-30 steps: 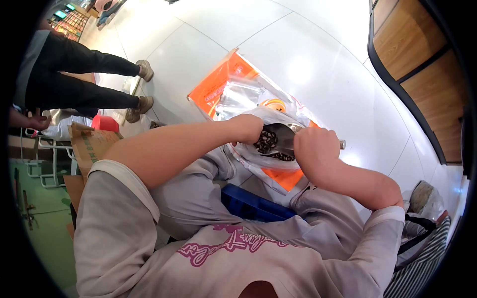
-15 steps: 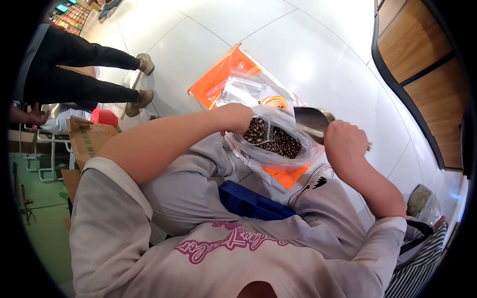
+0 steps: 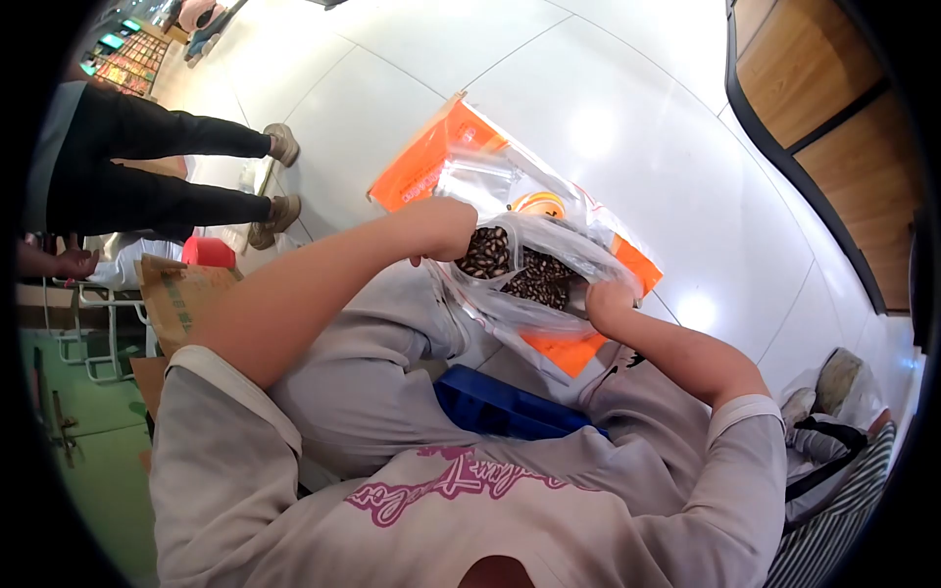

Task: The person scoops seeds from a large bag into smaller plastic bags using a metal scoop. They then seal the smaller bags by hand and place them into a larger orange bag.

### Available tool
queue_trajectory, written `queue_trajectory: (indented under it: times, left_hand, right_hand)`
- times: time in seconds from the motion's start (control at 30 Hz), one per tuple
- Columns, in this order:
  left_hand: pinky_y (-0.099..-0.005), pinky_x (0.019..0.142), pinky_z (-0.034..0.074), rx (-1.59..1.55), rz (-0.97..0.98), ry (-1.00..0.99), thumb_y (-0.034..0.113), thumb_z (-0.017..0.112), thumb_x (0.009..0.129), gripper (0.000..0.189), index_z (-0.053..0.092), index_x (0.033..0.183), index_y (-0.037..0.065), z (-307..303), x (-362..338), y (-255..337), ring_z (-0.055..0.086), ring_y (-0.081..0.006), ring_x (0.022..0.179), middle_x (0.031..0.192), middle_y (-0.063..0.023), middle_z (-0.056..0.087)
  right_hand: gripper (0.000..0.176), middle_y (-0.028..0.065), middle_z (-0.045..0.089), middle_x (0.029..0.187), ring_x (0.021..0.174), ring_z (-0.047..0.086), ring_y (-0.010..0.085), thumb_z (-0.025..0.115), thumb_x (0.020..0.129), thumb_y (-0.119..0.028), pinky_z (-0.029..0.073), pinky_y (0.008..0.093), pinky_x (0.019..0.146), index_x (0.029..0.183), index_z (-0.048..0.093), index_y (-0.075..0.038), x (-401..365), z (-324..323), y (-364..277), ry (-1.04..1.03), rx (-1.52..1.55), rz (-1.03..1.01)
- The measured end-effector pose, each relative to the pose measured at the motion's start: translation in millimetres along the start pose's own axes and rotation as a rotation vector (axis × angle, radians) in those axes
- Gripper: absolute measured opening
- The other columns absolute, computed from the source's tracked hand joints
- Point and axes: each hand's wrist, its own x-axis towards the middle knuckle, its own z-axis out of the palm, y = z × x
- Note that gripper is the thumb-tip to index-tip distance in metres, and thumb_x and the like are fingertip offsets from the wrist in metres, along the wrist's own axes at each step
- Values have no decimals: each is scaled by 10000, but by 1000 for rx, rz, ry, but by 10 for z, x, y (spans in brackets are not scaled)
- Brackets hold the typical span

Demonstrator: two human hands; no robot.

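My left hand [image 3: 443, 230] is closed on the edge of a small clear bag [image 3: 485, 253], which has dark, pale-striped seeds in it. That bag sits at the mouth of a large clear plastic liner bag [image 3: 588, 247] with more of the same seeds [image 3: 541, 281]. My right hand [image 3: 610, 306] reaches into the liner's right side, closed round the metal scoop [image 3: 578, 296]; most of the scoop is hidden by the hand and plastic. An orange-and-white sack [image 3: 417, 162] lies around and beneath the liner.
Between my legs sits a blue plastic bin [image 3: 510, 404]. A person in dark trousers [image 3: 167, 201] stands at the left near a cardboard box [image 3: 181, 299] and a red container [image 3: 209, 252]. Wooden cabinets [image 3: 833, 88] line the right. Shoes [image 3: 838, 382] and a striped item lie lower right.
My right hand has brought the scoop from beside the bag, down and left into the seeds. My left hand has shifted slightly left with the small bag.
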Motion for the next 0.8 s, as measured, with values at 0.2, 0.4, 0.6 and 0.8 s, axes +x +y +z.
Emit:
queue_trajectory:
  times: [0.2, 0.4, 0.6, 0.8]
  left_hand:
    - [-371, 457, 546, 71, 18, 34, -45, 483, 771, 229, 628, 938, -105, -182, -189, -78, 674, -291, 564, 788, -234, 668]
    - [-387, 463, 519, 30, -3, 36, -73, 490, 724, 267, 588, 968, -115, -191, -200, -168, 667, -306, 587, 799, -252, 648]
    - [-389, 460, 514, 20, 4, 32, -74, 480, 719, 250, 579, 945, -117, -104, -99, -284, 666, -305, 591, 768, -241, 645]
    - [-395, 474, 539, 56, 51, 130, -4, 509, 768, 206, 667, 884, -66, 21, -41, -339, 675, -296, 578, 757, -208, 677]
  right_hand:
    - [252, 185, 698, 969, 876, 688, 337, 515, 856, -183, 550, 427, 749, 895, 713, -32, 347, 479, 132, 21, 202, -159]
    - [317, 255, 673, 917, 887, 668, 385, 507, 860, -221, 531, 478, 790, 856, 691, 37, 610, 731, -10, -66, 255, -358]
    - [434, 291, 657, 938, 920, 648, 416, 469, 913, -313, 508, 486, 842, 828, 690, 51, 727, 776, -47, -76, 367, -335]
    - [463, 295, 653, 942, 928, 638, 428, 467, 923, -343, 498, 490, 853, 860, 679, 64, 793, 830, -30, -81, 356, -324]
